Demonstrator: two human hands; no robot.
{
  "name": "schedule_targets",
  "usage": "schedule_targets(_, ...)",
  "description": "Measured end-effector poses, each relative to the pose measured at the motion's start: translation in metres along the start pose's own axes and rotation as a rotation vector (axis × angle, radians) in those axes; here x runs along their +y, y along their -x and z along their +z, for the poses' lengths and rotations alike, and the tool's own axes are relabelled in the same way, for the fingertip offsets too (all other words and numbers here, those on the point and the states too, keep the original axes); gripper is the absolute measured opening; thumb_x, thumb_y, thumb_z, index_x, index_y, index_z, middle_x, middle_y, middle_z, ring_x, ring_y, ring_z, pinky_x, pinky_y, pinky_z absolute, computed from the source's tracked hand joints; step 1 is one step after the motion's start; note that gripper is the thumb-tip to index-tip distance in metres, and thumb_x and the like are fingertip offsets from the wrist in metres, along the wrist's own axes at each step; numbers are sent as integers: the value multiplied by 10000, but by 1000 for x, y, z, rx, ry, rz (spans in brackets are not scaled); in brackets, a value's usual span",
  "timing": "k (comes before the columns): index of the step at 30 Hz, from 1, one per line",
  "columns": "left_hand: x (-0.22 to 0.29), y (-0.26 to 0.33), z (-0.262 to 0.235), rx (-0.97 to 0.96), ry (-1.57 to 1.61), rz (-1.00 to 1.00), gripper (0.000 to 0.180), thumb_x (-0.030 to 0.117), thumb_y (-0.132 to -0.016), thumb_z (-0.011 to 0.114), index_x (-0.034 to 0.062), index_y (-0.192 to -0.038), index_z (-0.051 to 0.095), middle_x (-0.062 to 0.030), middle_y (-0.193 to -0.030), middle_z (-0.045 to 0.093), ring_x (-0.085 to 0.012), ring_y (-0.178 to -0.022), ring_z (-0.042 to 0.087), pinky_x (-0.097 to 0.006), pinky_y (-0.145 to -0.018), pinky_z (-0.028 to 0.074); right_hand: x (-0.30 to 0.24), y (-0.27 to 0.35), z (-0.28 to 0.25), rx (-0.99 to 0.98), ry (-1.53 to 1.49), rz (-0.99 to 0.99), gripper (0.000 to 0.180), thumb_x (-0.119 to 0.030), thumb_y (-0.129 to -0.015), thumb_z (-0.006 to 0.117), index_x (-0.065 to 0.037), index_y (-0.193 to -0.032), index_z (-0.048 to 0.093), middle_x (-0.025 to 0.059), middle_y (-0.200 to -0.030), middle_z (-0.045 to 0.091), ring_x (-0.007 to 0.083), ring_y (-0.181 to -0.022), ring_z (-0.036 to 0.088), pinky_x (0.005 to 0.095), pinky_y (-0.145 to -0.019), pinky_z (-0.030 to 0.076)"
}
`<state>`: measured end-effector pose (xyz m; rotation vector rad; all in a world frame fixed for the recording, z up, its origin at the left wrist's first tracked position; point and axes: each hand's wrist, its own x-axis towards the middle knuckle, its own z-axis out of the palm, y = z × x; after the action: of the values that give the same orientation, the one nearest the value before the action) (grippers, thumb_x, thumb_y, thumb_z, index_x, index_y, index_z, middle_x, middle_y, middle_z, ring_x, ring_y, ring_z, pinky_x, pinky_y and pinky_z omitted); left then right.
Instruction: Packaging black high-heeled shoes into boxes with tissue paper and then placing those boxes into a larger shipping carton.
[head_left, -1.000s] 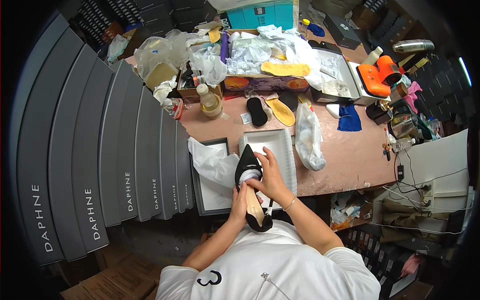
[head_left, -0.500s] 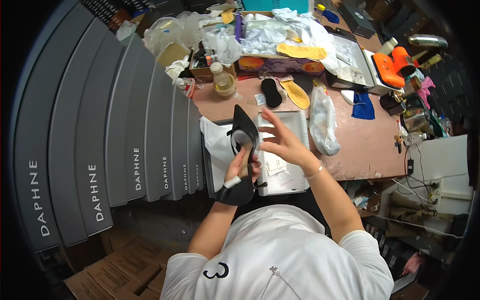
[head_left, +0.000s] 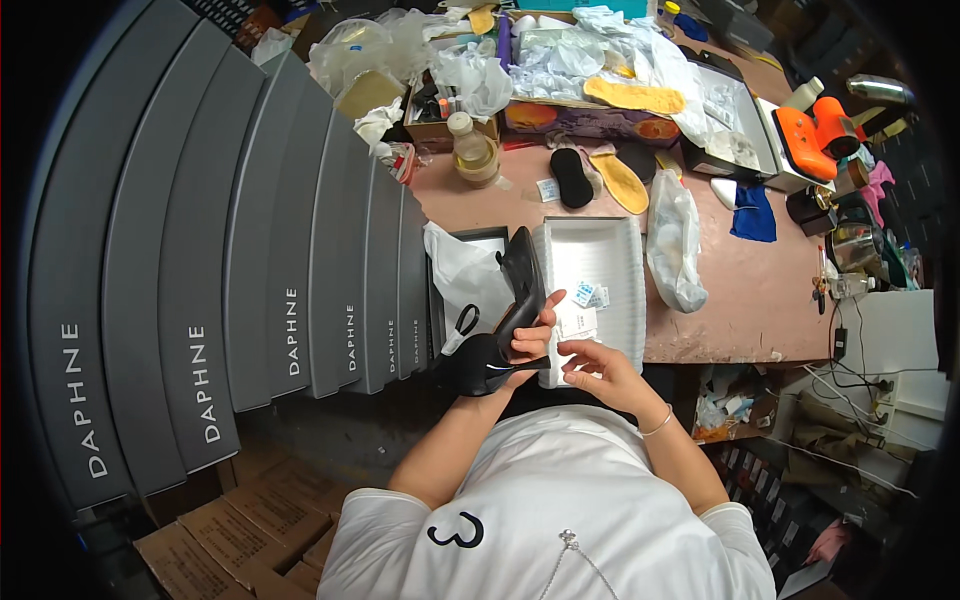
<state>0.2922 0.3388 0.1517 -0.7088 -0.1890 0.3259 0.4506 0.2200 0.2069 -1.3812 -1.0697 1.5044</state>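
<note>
My left hand grips a pair of black pointed high-heeled shoes. One shoe points away from me, its dark side and sole turned up. The other shoe lies nearer my body, across the wrist, with a heel end sticking out to the right. My right hand hovers just right of that end, its fingers apart and holding nothing. Beneath the hands is an opened shoebox: a grey box part with white tissue paper, and a white-lined part with small sachets and paper cards.
A tall row of grey shoeboxes stands close on the left. Across the table are a glass bottle, black and yellow insoles, a plastic bag, a blue cloth and an orange tool.
The shoes have turned over in my left hand, from insides showing to sides and sole showing. My right hand has dropped toward me, beside the heel end. The view has shifted slightly.
</note>
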Motion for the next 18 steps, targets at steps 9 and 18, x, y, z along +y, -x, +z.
schedule_targets(9, -9, -17, 14, -151, -186, -141, 575, 170, -997, 377, 15, -1462, 77, -249, -1080, 514, -199, -583, 531, -275, -460, 463, -30, 5, 9, -11, -144, -174, 472, -111, -803, 731, -15, -1229, 550, 59, -969, 622, 106, -823, 599, 247, -748, 498)
schedule_targets(18, -26, 19, 44, 414, -1004, 131, 881, 677, -885, 359, -17, -1420, 265, -238, -1268, 474, -306, -992, 586, -419, -835, 510, -50, -5, -18, -63, -188, -143, 57, -74, -879, 620, -22, -900, 610, -24, -797, 617, 13, -665, 502, 176, -588, 438)
